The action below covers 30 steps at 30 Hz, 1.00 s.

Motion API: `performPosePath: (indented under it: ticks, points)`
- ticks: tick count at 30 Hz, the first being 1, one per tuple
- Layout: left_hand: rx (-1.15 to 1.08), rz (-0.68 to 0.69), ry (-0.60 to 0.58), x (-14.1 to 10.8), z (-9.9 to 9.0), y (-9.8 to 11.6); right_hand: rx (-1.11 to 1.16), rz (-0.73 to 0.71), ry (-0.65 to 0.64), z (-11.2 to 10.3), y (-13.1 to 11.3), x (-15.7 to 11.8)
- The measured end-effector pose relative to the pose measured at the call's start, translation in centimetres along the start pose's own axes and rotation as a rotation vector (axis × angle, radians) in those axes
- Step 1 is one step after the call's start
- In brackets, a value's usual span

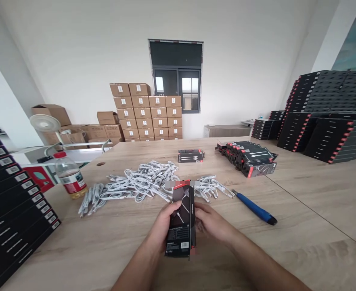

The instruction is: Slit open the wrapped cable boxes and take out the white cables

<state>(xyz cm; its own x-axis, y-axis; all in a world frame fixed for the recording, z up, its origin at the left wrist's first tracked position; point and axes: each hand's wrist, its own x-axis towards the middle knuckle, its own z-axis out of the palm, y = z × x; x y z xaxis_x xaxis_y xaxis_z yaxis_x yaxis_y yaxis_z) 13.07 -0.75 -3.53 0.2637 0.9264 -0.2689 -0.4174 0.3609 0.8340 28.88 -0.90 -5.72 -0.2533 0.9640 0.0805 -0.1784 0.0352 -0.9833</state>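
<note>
A narrow black-and-red cable box [179, 232] is held upright in front of me, with a picture of a white cable and a barcode label on its face. My left hand [162, 222] is closed round its left side, thumb on the front. On the right edge my right hand [210, 220] grips the same box, its fingertips partly hidden behind it. Just beyond lie bundled white charging cables [144, 180], with a smaller bunch of cables [210, 186] to the right. Another cable box [191, 156] lies farther back on the table.
A blue utility knife [253, 208] lies at right, near a heap of flat black boxes [247, 157]. Tall stacks of black cartons stand left [11, 218] and right [326, 133]. A red-capped bottle [70, 176] stands at left. Brown cartons [147, 113] are piled by the wall.
</note>
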Motion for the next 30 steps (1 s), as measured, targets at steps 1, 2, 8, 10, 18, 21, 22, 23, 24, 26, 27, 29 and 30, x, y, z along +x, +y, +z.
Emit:
performPosePath:
  ticks: [1,2,8,10,18,21,22,23,24,26,27,29,30]
  points:
    - [0.004,0.005,0.009,0.2,0.0,-0.1,-0.066,-0.053,-0.032,0.0,-0.1,-0.1]
    - [0.008,0.015,0.016,0.3,-0.1,-0.2,-0.119,-0.091,-0.052,-0.1,-0.2,-0.2]
    - [-0.005,0.023,0.012,0.5,-0.2,-0.1,-0.107,-0.044,-0.158,-0.2,-0.7,-0.4]
    - [-0.027,-0.014,0.002,0.3,-0.2,-0.1,-0.075,-0.038,-0.180,0.1,-0.6,-0.4]
    - [-0.201,0.000,0.117,0.6,-2.0,2.0,-0.147,0.098,-0.121,0.0,-0.8,-1.1]
    - [-0.281,0.120,0.208,1.1,-3.3,3.4,-0.111,0.091,-0.091,-0.5,-1.5,-1.2]
    - [-0.307,0.168,0.236,1.3,-3.7,3.7,-0.092,0.078,-0.065,-0.7,-1.9,-1.3]
    - [-0.330,0.215,0.264,1.4,-4.1,4.1,-0.074,0.063,-0.039,-1.0,-2.4,-1.3]
    - [-0.350,0.257,0.292,1.5,-4.4,4.4,-0.053,0.043,-0.007,-1.3,-3.0,-1.5]
    - [-0.374,0.315,0.340,1.6,-4.9,4.9,0.007,-0.015,0.090,-2.5,-4.1,-2.4]
    - [-0.377,0.328,0.360,1.6,-5.0,5.1,0.053,-0.056,0.169,-3.5,-4.7,-3.3]
    - [-0.372,0.329,0.381,1.4,-4.8,5.3,0.175,-0.162,0.393,-6.3,-5.5,-6.2]
    - [-0.369,0.316,0.383,1.2,-4.5,5.3,0.238,-0.223,0.522,-8.1,-5.8,-8.2]
